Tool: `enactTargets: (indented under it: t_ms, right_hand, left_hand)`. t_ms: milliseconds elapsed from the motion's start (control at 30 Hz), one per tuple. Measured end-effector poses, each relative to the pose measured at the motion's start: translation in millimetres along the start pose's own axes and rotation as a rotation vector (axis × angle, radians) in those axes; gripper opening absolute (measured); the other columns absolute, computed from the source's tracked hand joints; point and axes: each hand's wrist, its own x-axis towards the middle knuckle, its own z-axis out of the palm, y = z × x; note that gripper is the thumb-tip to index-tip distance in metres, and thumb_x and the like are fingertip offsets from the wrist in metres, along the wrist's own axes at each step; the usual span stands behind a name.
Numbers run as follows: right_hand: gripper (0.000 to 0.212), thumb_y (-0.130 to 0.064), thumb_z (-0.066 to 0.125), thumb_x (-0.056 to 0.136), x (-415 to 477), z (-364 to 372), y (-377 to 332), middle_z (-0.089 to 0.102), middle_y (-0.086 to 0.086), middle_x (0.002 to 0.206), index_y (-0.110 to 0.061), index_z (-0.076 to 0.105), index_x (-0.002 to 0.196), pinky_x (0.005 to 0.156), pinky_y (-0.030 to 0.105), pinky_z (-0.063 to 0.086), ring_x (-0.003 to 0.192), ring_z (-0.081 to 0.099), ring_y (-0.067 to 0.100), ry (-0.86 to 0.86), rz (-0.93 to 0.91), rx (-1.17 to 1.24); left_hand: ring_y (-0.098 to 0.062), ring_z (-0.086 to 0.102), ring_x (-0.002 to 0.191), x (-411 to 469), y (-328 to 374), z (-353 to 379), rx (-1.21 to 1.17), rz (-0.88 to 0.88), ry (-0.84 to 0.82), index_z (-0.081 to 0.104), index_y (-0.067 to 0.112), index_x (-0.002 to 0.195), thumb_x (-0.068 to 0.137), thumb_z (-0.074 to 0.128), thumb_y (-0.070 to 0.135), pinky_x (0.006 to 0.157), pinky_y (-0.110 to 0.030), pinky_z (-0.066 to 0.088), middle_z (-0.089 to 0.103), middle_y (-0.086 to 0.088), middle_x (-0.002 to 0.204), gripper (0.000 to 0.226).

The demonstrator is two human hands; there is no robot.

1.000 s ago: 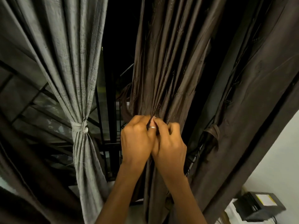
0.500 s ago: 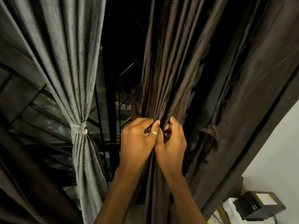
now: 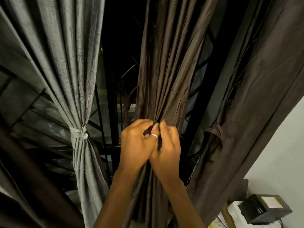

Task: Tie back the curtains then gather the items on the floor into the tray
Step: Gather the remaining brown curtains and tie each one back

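Down the right side, a broad brown curtain (image 3: 263, 112), brown tie loop (image 3: 215, 131) at its left edge. Over on the left, a grey curtain (image 3: 65, 55), cinched by its grey tie (image 3: 80, 133). Dead centre, a gathered brown curtain (image 3: 164, 71), bunched before the window bars (image 3: 113, 112). Pressed together on it, left hand (image 3: 136, 147) and right hand (image 3: 168, 148), fingers curled, pinching a dark strip (image 3: 159, 143) between them. Tiny silver ring (image 3: 154, 136) right where they meet.

We are in a home, by a barred window (image 3: 113, 102) at night: a tied grey curtain (image 3: 65, 63), a brown curtain (image 3: 166, 71), a white wall (image 3: 279, 145).
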Motion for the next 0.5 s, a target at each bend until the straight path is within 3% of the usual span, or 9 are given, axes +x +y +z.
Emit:
enactTargets:
  t_ms: [100, 167, 233, 300, 400, 500]
  right_hand:
    - [0.051, -0.010, 0.062, 0.100, 3, 0, 5, 0.055, 0.002, 0.102, -0.010, 0.044, 0.148, 0.073, 0.043, 0.054, 0.089, 0.060, 0.021, -0.033, -0.012, 0.019]
    - [0.050, -0.012, 0.060, 0.100, 4, -1, 6, 0.055, 0.003, 0.103, -0.010, 0.045, 0.148, 0.074, 0.044, 0.055, 0.090, 0.060, 0.022, -0.062, -0.020, 0.021]
    - [0.052, -0.009, 0.063, 0.098, 3, -1, 5, 0.055, 0.002, 0.104, -0.009, 0.047, 0.148, 0.076, 0.043, 0.055, 0.091, 0.060, 0.021, -0.097, -0.016, 0.024]
    - [0.051, -0.007, 0.064, 0.096, 1, -1, 4, 0.054, 0.000, 0.104, -0.008, 0.050, 0.145, 0.076, 0.041, 0.054, 0.091, 0.059, 0.020, -0.126, -0.010, 0.041]
    - [0.033, -0.012, 0.063, 0.093, 0, -2, 2, 0.051, -0.007, 0.101, -0.009, 0.062, 0.126, 0.074, 0.039, 0.053, 0.089, 0.057, 0.017, -0.155, 0.002, 0.088]
    - [0.016, -0.009, 0.062, 0.089, 0, -2, 3, 0.050, -0.010, 0.096, -0.007, 0.063, 0.105, 0.071, 0.037, 0.050, 0.085, 0.056, 0.015, -0.201, 0.026, 0.186]
  left_hand:
    - [0.012, 0.062, 0.097, 0, -1, -3, -0.064, -0.045, -0.046, 0.077, 0.012, 0.108, 0.094, 0.068, 0.017, 0.077, -0.003, 0.048, 0.060, 0.026, 0.103, 0.017]
    - [0.013, 0.060, 0.106, 0, -2, -3, -0.115, -0.085, -0.082, 0.075, 0.013, 0.110, 0.096, 0.065, 0.017, 0.082, -0.003, 0.048, 0.059, 0.023, 0.115, 0.017]
    - [0.001, 0.064, 0.106, 2, -2, -4, -0.158, -0.123, -0.123, 0.072, 0.016, 0.103, 0.099, 0.061, 0.017, 0.081, -0.007, 0.050, 0.063, 0.012, 0.121, 0.012]
    - [-0.004, 0.068, 0.093, 3, 0, -6, -0.224, -0.189, -0.164, 0.065, 0.021, 0.096, 0.101, 0.057, 0.016, 0.072, -0.012, 0.051, 0.069, 0.005, 0.110, 0.011]
    - [-0.002, 0.067, 0.073, 5, 7, -7, -0.324, -0.277, -0.194, 0.059, 0.026, 0.088, 0.097, 0.061, 0.024, 0.063, -0.017, 0.050, 0.070, 0.013, 0.080, 0.010]
    - [-0.017, 0.063, 0.058, 9, 13, -3, -0.254, -0.269, -0.097, 0.055, 0.016, 0.080, 0.090, 0.069, 0.044, 0.054, -0.034, 0.053, 0.065, 0.000, 0.065, 0.032]
